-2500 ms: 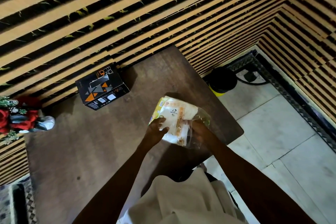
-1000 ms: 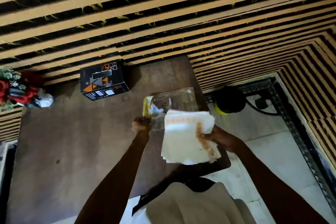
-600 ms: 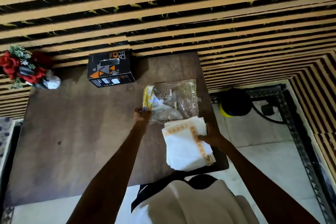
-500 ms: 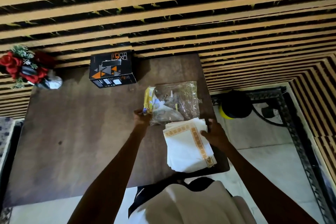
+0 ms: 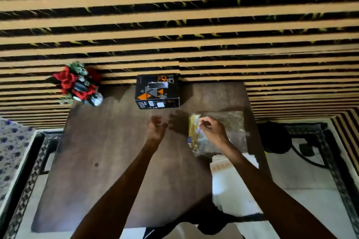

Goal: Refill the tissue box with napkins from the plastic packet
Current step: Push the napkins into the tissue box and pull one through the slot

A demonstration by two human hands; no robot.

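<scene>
The black tissue box (image 5: 157, 91) with orange triangles stands at the table's far edge, against the striped wall. The emptied clear plastic packet (image 5: 231, 132) with a yellow edge lies flat on the right of the table. A stack of white napkins (image 5: 231, 182) with an orange border lies just nearer to me, partly under my right forearm. My left hand (image 5: 155, 130) hovers below the box, fingers apart and empty. My right hand (image 5: 211, 131) hangs over the packet's yellow edge with loosely curled fingers; nothing shows in it.
The dark wooden table (image 5: 116, 161) carries a red flower arrangement (image 5: 77, 83) at its far left corner. On the tiled floor to the right sits a black round object (image 5: 275, 136) with a cable. Patterned fabric (image 5: 9, 151) lies at the far left.
The napkin stack came out of the packet and was laid on the table. My left hand let go of the packet, my right hand left the napkins, and both moved toward the box.
</scene>
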